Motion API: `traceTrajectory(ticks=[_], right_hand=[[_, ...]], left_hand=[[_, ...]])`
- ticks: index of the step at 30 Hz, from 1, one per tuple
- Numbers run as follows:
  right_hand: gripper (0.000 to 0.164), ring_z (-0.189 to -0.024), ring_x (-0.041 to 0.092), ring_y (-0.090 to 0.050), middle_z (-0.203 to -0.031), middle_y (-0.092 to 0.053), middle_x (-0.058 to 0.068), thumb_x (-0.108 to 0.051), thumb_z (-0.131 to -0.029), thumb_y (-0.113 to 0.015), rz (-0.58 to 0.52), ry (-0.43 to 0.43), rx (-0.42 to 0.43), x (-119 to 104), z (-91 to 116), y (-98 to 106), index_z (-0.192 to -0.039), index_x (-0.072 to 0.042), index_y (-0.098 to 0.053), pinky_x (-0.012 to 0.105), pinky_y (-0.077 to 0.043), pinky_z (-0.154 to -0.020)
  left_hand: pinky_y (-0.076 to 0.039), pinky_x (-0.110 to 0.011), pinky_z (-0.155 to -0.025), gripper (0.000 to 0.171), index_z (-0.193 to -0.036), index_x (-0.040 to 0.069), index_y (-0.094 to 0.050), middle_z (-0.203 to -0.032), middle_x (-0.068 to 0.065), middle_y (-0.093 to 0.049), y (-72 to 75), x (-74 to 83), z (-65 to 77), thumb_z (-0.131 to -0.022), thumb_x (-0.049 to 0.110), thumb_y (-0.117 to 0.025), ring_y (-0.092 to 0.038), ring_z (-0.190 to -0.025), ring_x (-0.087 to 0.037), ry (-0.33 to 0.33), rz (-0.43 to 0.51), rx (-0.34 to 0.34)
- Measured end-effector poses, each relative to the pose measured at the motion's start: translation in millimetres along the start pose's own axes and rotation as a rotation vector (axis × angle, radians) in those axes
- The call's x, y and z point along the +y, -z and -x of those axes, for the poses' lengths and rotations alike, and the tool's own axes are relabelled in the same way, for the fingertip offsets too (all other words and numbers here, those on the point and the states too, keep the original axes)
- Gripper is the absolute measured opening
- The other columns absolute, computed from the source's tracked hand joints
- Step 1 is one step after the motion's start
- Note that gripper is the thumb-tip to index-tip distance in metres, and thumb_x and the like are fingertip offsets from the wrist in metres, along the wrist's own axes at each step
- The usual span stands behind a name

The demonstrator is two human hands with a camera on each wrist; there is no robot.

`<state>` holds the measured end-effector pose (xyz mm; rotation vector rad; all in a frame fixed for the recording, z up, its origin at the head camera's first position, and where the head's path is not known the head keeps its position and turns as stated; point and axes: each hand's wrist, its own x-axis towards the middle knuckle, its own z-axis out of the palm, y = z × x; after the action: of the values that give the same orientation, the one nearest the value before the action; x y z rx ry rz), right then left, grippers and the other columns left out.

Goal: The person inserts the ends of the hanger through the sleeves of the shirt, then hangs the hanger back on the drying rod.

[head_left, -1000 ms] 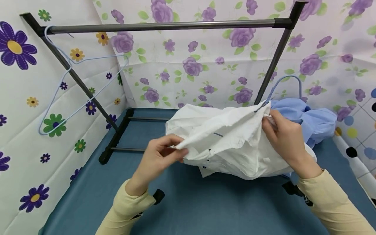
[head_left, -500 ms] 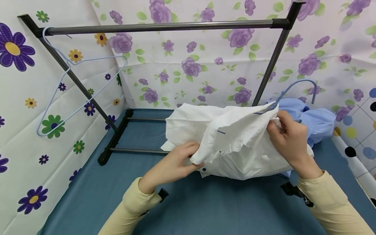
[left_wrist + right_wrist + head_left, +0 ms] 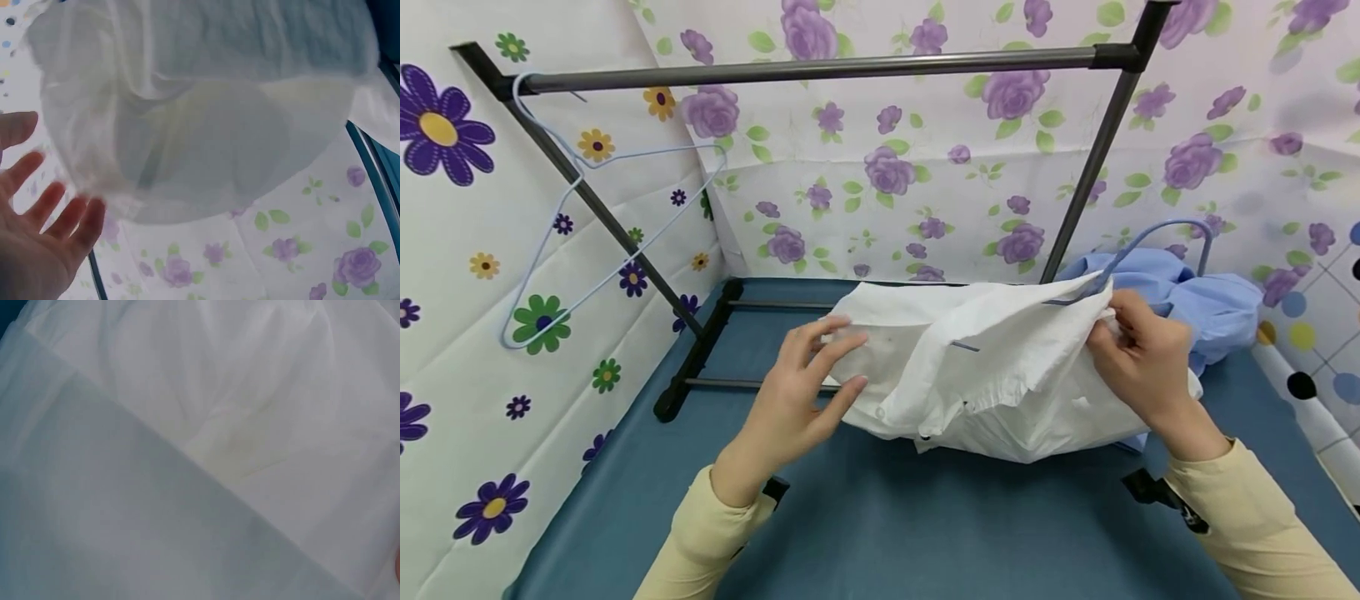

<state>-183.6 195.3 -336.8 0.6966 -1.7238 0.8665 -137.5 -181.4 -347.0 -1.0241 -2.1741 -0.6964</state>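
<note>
A white shirt (image 3: 895,333) with small buttons is bunched in the middle of the head view. The blue hanger (image 3: 1150,237) pokes its hook out of the shirt at the right, and a short piece of it shows inside the cloth. My right hand (image 3: 1146,362) pinches the shirt just below that hook; in the right wrist view white cloth fills nearly everything. At the shirt's left side my left hand (image 3: 793,400) has its fingers spread and grips nothing. In the left wrist view the left hand (image 3: 44,231) is beside the cloth; whether its fingertips touch it I cannot tell.
A dark metal rack (image 3: 820,73) stands behind, with a light blue hanger (image 3: 538,250) hooked on its left end. Light blue clothing (image 3: 1213,312) lies at the right. The blue-green table surface (image 3: 925,533) stretches out in front, with flowered sheets (image 3: 887,225) behind.
My left hand first held the shirt's front edge, moved right with it, then let go and drew back left with fingers spread. The hanger's hook has tipped to the right.
</note>
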Motion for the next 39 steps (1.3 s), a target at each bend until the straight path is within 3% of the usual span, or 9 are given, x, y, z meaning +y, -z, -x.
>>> traceTrajectory(ticks=[4, 7, 11, 14, 19, 23, 26, 33, 39], right_hand=[[0.039, -0.048, 0.002, -0.030, -0.053, -0.038, 0.000, -0.032, -0.094, -0.051, -0.003, 0.038, -0.034, -3, 4, -2, -0.084, 0.003, -0.064, 0.022, -0.024, -0.045], [0.034, -0.047, 0.002, -0.031, -0.054, -0.039, -0.003, -0.029, -0.094, -0.050, -0.029, 0.078, -0.085, -4, 7, -5, -0.084, 0.000, -0.064, 0.022, -0.025, -0.043], [0.029, -0.044, 0.001, -0.029, -0.054, -0.038, -0.007, -0.026, -0.096, -0.048, -0.076, 0.117, -0.177, -4, 13, -8, -0.087, -0.003, -0.063, 0.021, -0.024, -0.040], [0.030, -0.043, -0.001, -0.028, -0.054, -0.036, -0.010, -0.028, -0.099, -0.047, -0.094, 0.132, -0.240, -2, 16, -7, -0.088, -0.006, -0.063, 0.019, -0.024, -0.040], [0.024, -0.045, -0.002, -0.025, -0.057, -0.031, -0.011, -0.022, -0.097, -0.048, -0.164, 0.170, -0.355, 2, 18, -4, -0.086, -0.007, -0.063, 0.014, -0.024, -0.043], [0.023, -0.045, -0.005, -0.022, -0.057, -0.032, -0.013, -0.022, -0.099, -0.049, -0.242, 0.194, -0.446, 5, 20, -3, -0.088, -0.009, -0.065, 0.010, -0.023, -0.044], [0.030, -0.046, -0.006, -0.022, -0.058, -0.037, -0.014, -0.027, -0.103, -0.048, -0.275, 0.199, -0.484, 5, 20, -3, -0.091, -0.009, -0.068, 0.009, -0.023, -0.045], [0.035, -0.047, -0.004, -0.024, -0.060, -0.038, -0.013, -0.033, -0.107, -0.045, -0.258, 0.176, -0.506, -6, 20, -10, -0.100, -0.008, -0.069, 0.012, -0.025, -0.044], [0.036, -0.047, -0.005, -0.026, -0.059, -0.037, -0.012, -0.033, -0.108, -0.042, -0.229, 0.164, -0.482, -12, 22, -16, -0.103, -0.007, -0.068, 0.012, -0.026, -0.043]], left_hand=[[-0.038, -0.055, -0.103, 0.052, -0.150, 0.015, -0.041, -0.153, -0.021, -0.031, -11.8, -5.1, -2.2, -0.105, 0.039, -0.053, -0.038, -0.131, -0.041, -0.058, -0.113, 0.047], [-0.036, -0.058, -0.105, 0.060, -0.152, 0.019, -0.036, -0.153, -0.020, -0.031, -20.6, -11.6, -3.5, -0.101, 0.039, -0.061, -0.037, -0.133, -0.041, -0.080, -0.135, 0.031], [-0.053, -0.046, -0.081, 0.069, -0.147, 0.018, -0.044, -0.133, -0.018, -0.051, -29.9, -19.2, -0.6, -0.090, 0.030, -0.080, -0.057, -0.108, -0.033, -0.102, -0.157, -0.005], [-0.050, -0.032, -0.054, 0.064, -0.139, 0.016, -0.054, -0.111, -0.012, -0.060, -34.2, -22.8, 5.3, -0.083, 0.016, -0.085, -0.059, -0.074, -0.022, -0.127, -0.178, -0.033], [-0.025, -0.019, -0.042, 0.045, -0.131, 0.013, -0.059, -0.093, -0.004, -0.061, -32.8, -28.0, 17.6, -0.089, 0.003, -0.073, -0.032, -0.044, -0.009, -0.193, -0.185, -0.152], [-0.020, -0.016, -0.042, 0.027, -0.129, 0.010, -0.061, -0.093, -0.004, -0.068, -24.3, -32.0, 26.1, -0.108, 0.023, -0.049, -0.028, -0.042, -0.005, -0.222, -0.145, -0.225], [-0.022, -0.014, -0.043, 0.041, -0.124, 0.010, -0.064, -0.096, -0.004, -0.073, -19.7, -33.8, 27.0, -0.111, 0.035, -0.034, -0.033, -0.042, -0.004, -0.215, -0.093, -0.218], [-0.038, -0.018, -0.049, 0.038, -0.095, 0.010, -0.064, -0.080, 0.002, -0.062, -31.2, -30.0, 18.6, -0.111, 0.026, -0.034, -0.048, -0.056, -0.007, -0.290, -0.094, -0.184], [-0.028, -0.018, -0.050, 0.036, -0.081, 0.012, -0.049, -0.064, 0.004, -0.037, -42.2, -24.8, 13.7, -0.110, 0.020, -0.029, -0.034, -0.053, -0.006, -0.271, -0.048, -0.178]])
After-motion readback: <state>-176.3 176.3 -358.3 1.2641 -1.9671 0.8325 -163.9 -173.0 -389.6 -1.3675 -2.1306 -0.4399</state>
